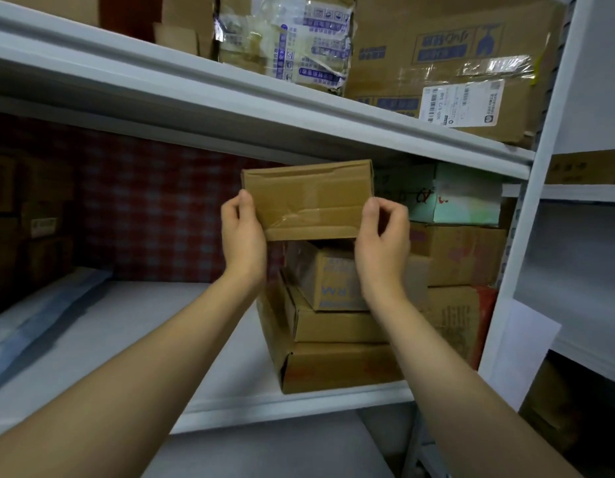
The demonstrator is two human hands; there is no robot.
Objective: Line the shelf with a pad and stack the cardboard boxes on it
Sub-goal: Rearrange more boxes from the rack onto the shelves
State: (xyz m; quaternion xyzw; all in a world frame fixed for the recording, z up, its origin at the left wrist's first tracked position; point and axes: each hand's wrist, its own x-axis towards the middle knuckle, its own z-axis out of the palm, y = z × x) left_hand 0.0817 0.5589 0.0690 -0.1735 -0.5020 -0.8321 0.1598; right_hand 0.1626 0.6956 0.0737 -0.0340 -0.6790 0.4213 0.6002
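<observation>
I hold a small taped brown cardboard box (pixel 307 198) in the air between both hands, just under the upper shelf board. My left hand (pixel 242 236) grips its left side and my right hand (pixel 381 236) its right side. Directly below it stands a stack of three cardboard boxes (pixel 330 326) on the white pad (pixel 133 339) that covers the middle shelf. The held box hovers a little above the top box of that stack, apart from it.
More boxes (pixel 461 253) are piled at the right behind the stack, against the white upright (pixel 526 236). A blue-grey folded sheet (pixel 40 319) lies at the shelf's left. Dark boxes (pixel 33 222) sit at the back left. The upper shelf (pixel 264 108) carries large cartons.
</observation>
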